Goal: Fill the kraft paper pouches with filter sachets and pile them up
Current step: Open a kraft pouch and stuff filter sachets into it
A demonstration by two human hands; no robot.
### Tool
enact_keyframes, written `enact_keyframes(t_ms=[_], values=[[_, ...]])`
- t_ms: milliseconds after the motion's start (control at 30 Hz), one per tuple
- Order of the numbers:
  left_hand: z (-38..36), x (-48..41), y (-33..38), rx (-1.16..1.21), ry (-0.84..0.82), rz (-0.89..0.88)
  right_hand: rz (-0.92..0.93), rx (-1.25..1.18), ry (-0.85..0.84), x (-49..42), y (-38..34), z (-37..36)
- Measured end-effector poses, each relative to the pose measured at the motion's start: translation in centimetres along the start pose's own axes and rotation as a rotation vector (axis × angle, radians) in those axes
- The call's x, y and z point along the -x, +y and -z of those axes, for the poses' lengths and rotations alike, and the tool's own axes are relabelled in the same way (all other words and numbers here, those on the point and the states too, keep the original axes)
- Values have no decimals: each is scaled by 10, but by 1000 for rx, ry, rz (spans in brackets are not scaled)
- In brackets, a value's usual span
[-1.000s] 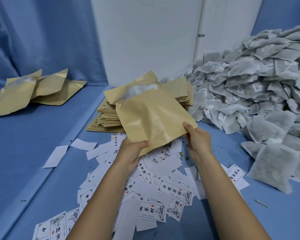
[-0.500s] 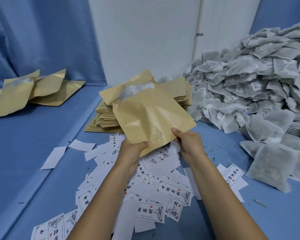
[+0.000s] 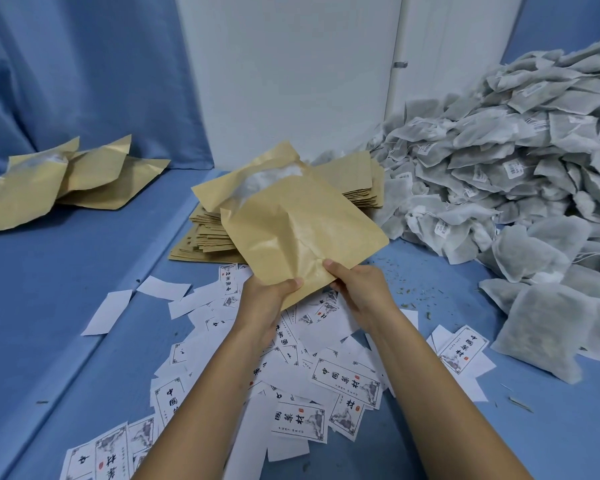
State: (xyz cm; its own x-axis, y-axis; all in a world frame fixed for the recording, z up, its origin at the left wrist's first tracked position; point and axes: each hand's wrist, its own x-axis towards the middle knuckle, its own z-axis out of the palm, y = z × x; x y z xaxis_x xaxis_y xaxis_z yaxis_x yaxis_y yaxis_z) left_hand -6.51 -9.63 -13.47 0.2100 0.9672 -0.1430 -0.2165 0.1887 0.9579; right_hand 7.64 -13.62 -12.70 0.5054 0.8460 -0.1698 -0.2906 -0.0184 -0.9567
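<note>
At the far left, the pile of filled pouches point(image 3: 66, 178) lies on the blue surface point(image 3: 49, 306), well apart from our hands, and we judge that the pouch in hand belongs there next. Our left hand point(image 3: 271, 299) grips the near bottom corner of the kraft pouch point(image 3: 302, 230), thumb curled over the front face and fingers hidden beneath. The pouch rises up and away from the grip, tilted, above the stack of empty pouches point(image 3: 201, 237). At its open mouth, the far end from our fingers, a white filter sachet point(image 3: 274, 176) shows. So we take the filling step to be about finished. The next move calls for settling the sachet fully inside and carrying the pouch leftward without spilling it. Our right hand point(image 3: 357, 289) pinches the same bottom edge just beside the left, thumb on top. Below both hands lie scattered printed labels point(image 3: 343, 379), and to the right the heap of loose sachets point(image 3: 499, 161) waits for the next pouch.
</note>
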Motion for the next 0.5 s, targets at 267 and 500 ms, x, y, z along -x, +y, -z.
enact_keyframes(t_ms=[267,500], values=[[1,-1,0,-12,-1,-12,-7,7,-28,1,2,-3],[11,-1,5,-176,-119,106,89,99,73,-1,-2,3]])
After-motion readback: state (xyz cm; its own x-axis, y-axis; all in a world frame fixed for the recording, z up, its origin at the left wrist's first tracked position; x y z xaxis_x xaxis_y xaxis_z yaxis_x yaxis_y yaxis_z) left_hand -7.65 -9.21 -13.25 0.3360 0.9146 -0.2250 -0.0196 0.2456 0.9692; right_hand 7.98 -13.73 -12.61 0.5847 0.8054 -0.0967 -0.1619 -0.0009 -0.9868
